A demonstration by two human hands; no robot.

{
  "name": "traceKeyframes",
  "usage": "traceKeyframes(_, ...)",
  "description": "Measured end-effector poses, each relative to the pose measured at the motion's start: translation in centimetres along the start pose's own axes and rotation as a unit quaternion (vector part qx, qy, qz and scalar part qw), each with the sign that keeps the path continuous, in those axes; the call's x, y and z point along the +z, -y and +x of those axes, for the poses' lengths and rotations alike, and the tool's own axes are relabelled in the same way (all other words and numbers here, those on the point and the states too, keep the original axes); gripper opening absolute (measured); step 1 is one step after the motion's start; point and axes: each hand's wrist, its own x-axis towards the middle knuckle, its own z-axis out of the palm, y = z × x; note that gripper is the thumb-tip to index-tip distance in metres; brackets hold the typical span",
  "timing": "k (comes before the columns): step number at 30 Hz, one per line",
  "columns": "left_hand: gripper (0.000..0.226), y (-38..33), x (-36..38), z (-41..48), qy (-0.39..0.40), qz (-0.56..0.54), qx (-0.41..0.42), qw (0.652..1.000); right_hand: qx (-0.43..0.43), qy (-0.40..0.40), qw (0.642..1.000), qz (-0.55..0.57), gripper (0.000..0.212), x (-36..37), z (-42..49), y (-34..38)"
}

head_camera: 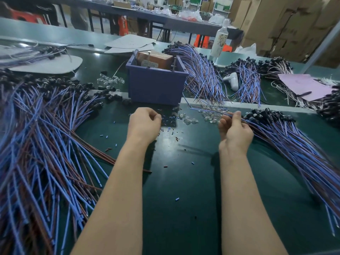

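My right hand (pixel 235 129) pinches a thin blue and brown wire pair (pixel 207 109) that stretches left and away from its fingertips toward the blue bin. My left hand (pixel 144 124) hovers over the green mat with fingers curled; whether it holds something small I cannot tell. Between the hands lie small clear bulbs (pixel 189 120) and cut bits of blue and brown sleeving (pixel 169 122). A fan of wires with black caps (pixel 287 140) spreads to the right of my right hand.
A large heap of blue and brown wires (pixel 42 144) covers the left of the green mat (pixel 184 190). A blue plastic bin (pixel 156 83) with a brown box inside stands behind the hands. More wire bundles (pixel 204 74), a bottle (pixel 219 40) and a pink sheet (pixel 303 85) lie beyond.
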Motion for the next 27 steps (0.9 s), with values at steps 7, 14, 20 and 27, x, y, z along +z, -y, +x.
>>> traceKeyframes(7,0.024,-0.6,1.2,-0.7,-0.023,-0.023,0.01,0.999,0.028,0.042,0.998,-0.037,0.031,0.8,-0.8,-1.2)
traceKeyframes(14,0.022,-1.5,1.8,-1.2,0.056,-0.125,0.027,0.99,0.174,0.067,0.98,0.063,0.03,1.4,-1.5,-1.4)
traceKeyframes(20,0.01,-2.3,2.1,-1.1,0.007,-0.38,-0.035,0.924,0.218,0.09,0.972,0.009,0.026,1.8,-2.0,-2.1)
traceKeyframes(27,0.028,-1.1,2.4,-0.9,-0.021,-0.313,-0.033,0.949,0.162,0.103,0.981,0.01,0.022,1.7,-1.9,-2.1)
